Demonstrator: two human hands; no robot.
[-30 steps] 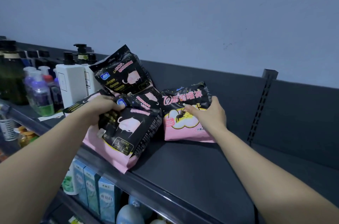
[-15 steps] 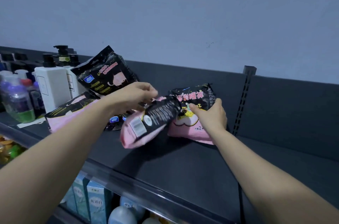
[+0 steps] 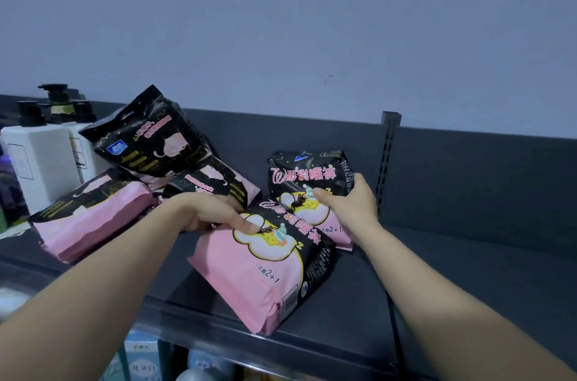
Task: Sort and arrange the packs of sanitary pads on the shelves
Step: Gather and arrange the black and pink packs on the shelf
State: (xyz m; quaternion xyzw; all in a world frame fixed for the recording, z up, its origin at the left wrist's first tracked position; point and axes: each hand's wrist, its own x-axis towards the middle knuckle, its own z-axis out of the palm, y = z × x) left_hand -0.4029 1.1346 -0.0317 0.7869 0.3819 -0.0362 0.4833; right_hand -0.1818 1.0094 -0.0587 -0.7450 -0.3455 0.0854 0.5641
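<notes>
Your left hand grips the front pack, a soft plastic packet of sanitary pads, pink at its near end and black at its far end, with a white cloud print. The thumb lies flat on the printed face. The fingers curl over the far edge and are hidden behind it. This pack lies tilted on the dark grey metal shelf, with its pink end near the shelf's front lip and its body extending from under the hand toward you.

Your right hand holds the rear pack, a packet with the same print, standing upright just behind the front pack. The thumb presses on the front face and the fingers wrap round the right side. Contact between the two packs cannot be confirmed. The slotted upright post stands just to the right of this hand.

Left of your left hand lie three larger black-and-pink packets:
- The tilted packet leans on the others.
- The flat packet lies on the shelf.
- The middle packet is partly covered by your hand.

White pump bottles stand at the far left.
</notes>
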